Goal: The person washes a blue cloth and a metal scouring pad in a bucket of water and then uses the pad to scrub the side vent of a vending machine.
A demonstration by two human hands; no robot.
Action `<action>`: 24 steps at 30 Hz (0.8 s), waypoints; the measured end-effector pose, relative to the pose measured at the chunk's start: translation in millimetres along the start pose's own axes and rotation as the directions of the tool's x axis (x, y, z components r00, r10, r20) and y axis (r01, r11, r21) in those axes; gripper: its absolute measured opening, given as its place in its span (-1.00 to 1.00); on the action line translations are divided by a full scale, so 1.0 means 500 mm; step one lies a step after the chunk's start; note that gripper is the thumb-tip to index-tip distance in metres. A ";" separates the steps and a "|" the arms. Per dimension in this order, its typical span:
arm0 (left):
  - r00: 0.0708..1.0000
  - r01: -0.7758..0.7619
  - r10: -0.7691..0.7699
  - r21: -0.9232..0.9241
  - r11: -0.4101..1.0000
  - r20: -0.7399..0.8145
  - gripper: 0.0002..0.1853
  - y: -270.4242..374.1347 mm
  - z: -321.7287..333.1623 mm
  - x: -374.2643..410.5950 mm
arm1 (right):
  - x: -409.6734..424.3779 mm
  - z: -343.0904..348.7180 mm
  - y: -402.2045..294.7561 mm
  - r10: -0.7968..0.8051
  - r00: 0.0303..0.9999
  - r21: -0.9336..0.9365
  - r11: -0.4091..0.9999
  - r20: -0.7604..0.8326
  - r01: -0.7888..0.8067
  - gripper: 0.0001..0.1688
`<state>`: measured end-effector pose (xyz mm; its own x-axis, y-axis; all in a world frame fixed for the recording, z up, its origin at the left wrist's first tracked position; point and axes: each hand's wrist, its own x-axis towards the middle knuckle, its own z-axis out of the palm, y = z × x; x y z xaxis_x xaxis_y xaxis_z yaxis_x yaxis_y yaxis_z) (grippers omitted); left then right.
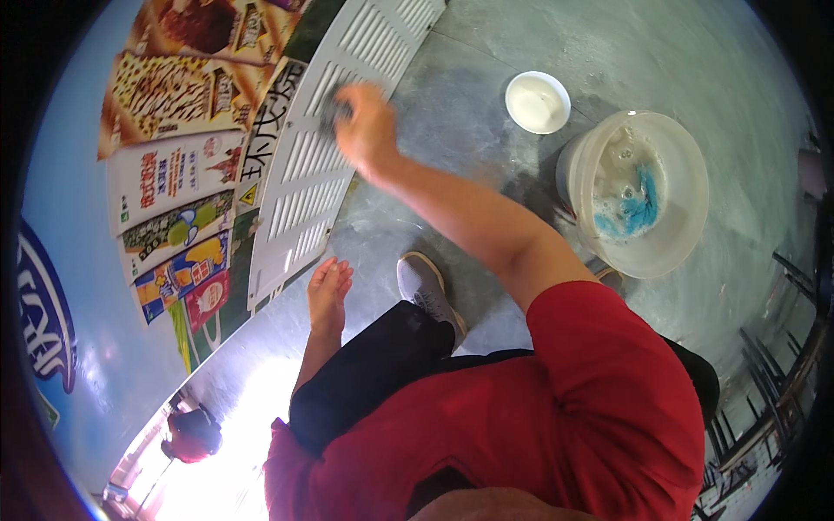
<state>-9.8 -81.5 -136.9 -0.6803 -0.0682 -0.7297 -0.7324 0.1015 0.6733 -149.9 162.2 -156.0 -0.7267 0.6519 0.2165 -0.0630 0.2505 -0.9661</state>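
My right hand [368, 133] reaches across to the white louvred vent panel [306, 153] of a freezer-like cabinet. It grips a dark scrubber [335, 111], blurred by motion and partly hidden by the fingers, against the slats. My left hand [329, 290] hovers near the panel's lower end, with nothing in it and its fingers loosely curled. On the floor to the right stands a translucent plastic bucket [684, 182] of foamy water, with a blue cloth [635, 208] soaking inside. Beyond it sits a small white bowl [537, 103] with pale content.
Printed food pictures [176, 163] cover the blue cabinet side [71, 215]. My grey shoe [427, 286] rests on the grey floor [449, 111] between cabinet and bucket. Dark metal racks or legs [762, 404] line the right edge. Bright light floods the lower left, where another person [192, 433] appears.
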 end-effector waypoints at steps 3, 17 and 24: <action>1.000 -0.011 0.011 0.000 1.000 -0.003 -0.68 0.004 -0.004 0.007 | -0.024 -0.012 0.058 -0.054 0.982 0.109 0.993 0.181 0.034 -0.68; 0.994 0.037 -0.037 -0.005 0.999 -0.100 -0.67 -0.019 -0.083 -0.001 | 0.238 -0.082 0.247 0.375 0.924 -0.201 0.902 -0.079 -0.383 -0.61; 0.996 0.069 -0.067 0.032 0.997 -0.064 -0.67 -0.009 -0.067 0.013 | 0.100 -0.048 0.263 0.189 0.975 -0.321 0.936 0.119 -0.142 -0.61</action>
<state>-12.0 -115.6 -140.5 -0.6304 -0.1378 -0.7639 -0.7761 0.1288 0.6173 -178.2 245.1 -269.0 -0.8020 0.5972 0.0118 0.2639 0.3721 -0.8899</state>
